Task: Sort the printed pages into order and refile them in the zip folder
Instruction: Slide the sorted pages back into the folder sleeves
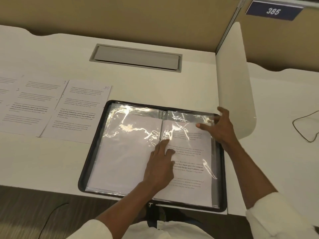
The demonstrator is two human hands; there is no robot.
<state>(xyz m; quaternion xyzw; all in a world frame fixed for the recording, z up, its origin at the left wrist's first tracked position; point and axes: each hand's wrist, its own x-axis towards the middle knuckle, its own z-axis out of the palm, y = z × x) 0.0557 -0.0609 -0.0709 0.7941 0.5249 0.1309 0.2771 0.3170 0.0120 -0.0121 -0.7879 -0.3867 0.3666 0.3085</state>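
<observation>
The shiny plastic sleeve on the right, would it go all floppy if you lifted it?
Probably floppy: the plastic sleeve shows wrinkled, wavy glare, so it looks thin. Likely light, though the printed page inside should stiffen it a bit. It may be slippery, given its gloss; the left hand presses flat fingers on it.

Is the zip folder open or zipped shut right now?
Open: the zip folder lies spread flat on the desk, clear sleeves showing on both sides of its spine, the left hand resting on them.
</observation>
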